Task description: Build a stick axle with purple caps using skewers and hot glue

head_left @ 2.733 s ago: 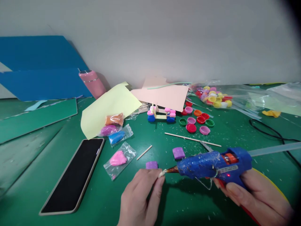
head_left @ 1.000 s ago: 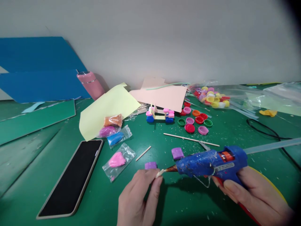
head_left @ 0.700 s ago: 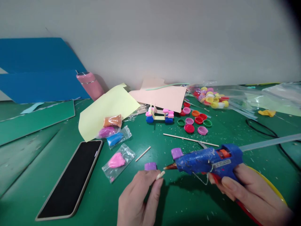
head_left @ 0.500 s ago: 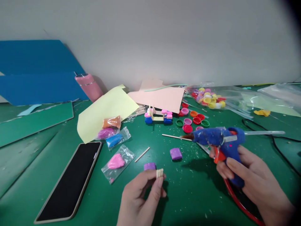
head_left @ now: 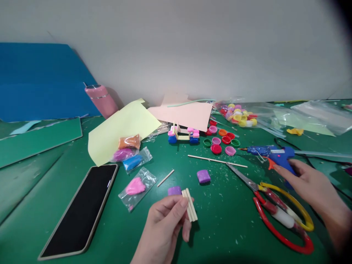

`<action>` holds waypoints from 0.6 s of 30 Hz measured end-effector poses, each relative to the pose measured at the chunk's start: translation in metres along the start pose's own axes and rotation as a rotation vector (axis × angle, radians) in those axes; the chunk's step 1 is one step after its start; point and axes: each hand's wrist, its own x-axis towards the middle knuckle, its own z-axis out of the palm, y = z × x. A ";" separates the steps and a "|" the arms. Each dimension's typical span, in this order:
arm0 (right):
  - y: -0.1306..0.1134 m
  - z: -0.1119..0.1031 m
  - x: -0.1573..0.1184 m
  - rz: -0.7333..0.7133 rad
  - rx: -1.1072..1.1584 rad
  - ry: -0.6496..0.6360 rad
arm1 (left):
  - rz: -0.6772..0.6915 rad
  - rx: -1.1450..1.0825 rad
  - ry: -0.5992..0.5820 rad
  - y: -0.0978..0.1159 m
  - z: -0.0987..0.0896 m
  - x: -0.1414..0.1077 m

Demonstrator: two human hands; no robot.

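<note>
Pinched between the thumb and fingers of my left hand (head_left: 167,223) is a small bundle of short wooden sticks (head_left: 190,206). My right hand (head_left: 310,183) is at the blue glue gun (head_left: 280,156), its fingers around the handle by the orange trigger; the gun lies low over the table with its nozzle pointing left. Two purple clay pieces (head_left: 203,176) are near my left hand, one partly behind it. Scissors (head_left: 277,209) with red and yellow handles lie below the gun. A long thin stick (head_left: 217,160) touches their tip, and a short stick (head_left: 165,178) lies to the left.
A small model (head_left: 183,135) with blue and pink parts stands mid-table. Beside it are coloured bottle caps (head_left: 216,149) and a bag of caps (head_left: 239,115). Left are a phone (head_left: 79,212), clay packets (head_left: 136,186), yellow paper (head_left: 121,128) and a pink bottle (head_left: 101,99).
My right hand has moved the glue gun right and lower, uncovering the scissors. My left hand has turned the stick bundle so its length shows.
</note>
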 end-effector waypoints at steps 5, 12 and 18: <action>0.019 0.005 0.000 0.157 -0.289 -0.079 | -0.026 0.055 0.000 -0.001 0.003 -0.001; -0.045 0.006 -0.044 -0.115 -0.110 0.143 | -0.031 0.093 -0.009 -0.003 0.008 0.001; -0.126 0.048 -0.107 -0.378 0.593 -0.586 | -0.041 -0.007 0.061 -0.007 0.010 0.002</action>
